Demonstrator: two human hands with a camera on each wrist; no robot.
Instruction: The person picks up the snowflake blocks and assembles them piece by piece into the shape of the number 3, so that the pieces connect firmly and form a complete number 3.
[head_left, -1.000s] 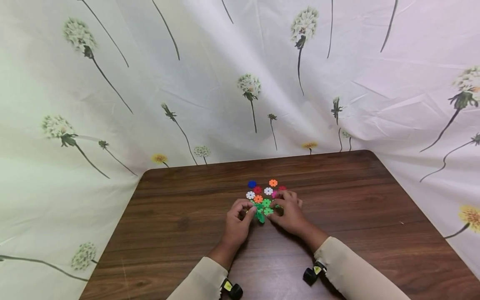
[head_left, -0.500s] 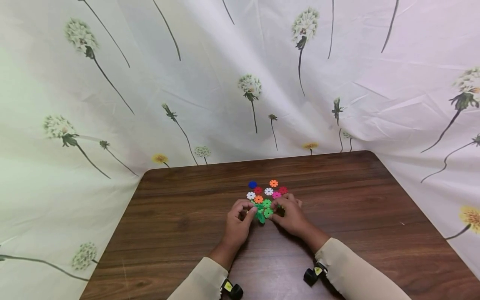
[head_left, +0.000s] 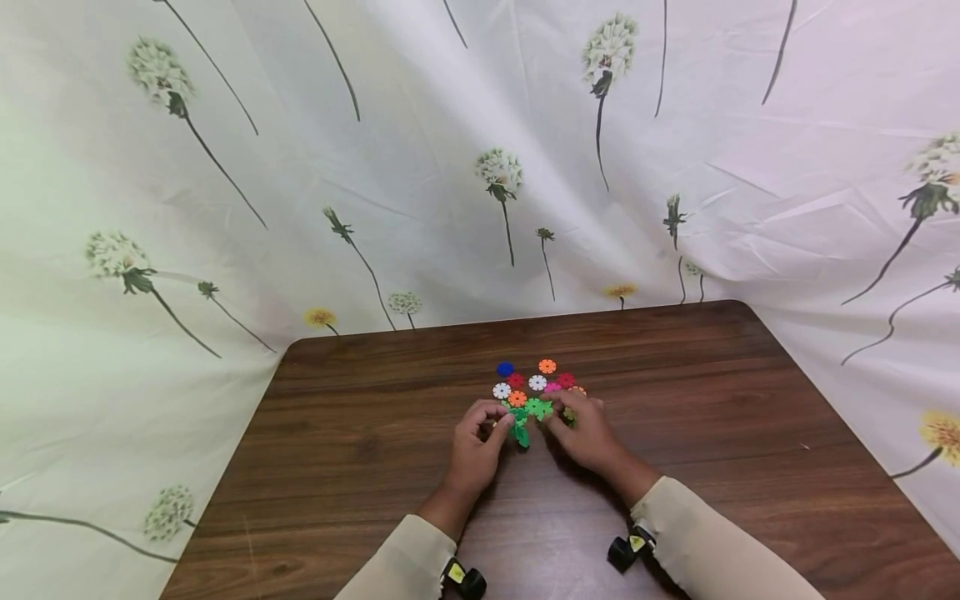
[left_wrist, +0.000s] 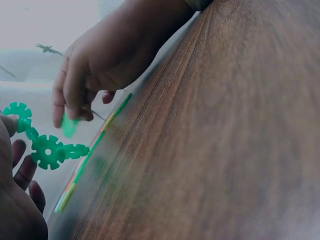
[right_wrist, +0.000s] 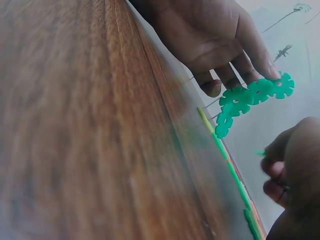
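My left hand (head_left: pixel 476 442) pinches a chain of dark green notched plastic discs (right_wrist: pixel 237 100) that slot into one another at angles. The chain hangs above the table in both wrist views. Beside it, my right hand (head_left: pixel 588 435) pinches a single lighter green disc (left_wrist: pixel 69 126) between thumb and fingers, apart from the chain. In the right wrist view, only a sliver of that disc shows past the fingers. More discs lie flat just beyond both hands, among them an orange disc (head_left: pixel 517 399) and a pink disc (head_left: pixel 552 387), partly covered by the right fingers.
Farther back lie a blue disc (head_left: pixel 505 368), another orange disc (head_left: pixel 547 366), a red disc (head_left: pixel 566 380) and a white disc (head_left: pixel 537 382). The brown wooden table (head_left: pixel 360 467) ends at a flower-printed cloth (head_left: pixel 420 167) behind it. Both wrists wear small black cameras.
My right hand has taken up a green disc from near the chain and raised it slightly, uncovering an orange disc at the right. The left hand holds the chain nearly still.
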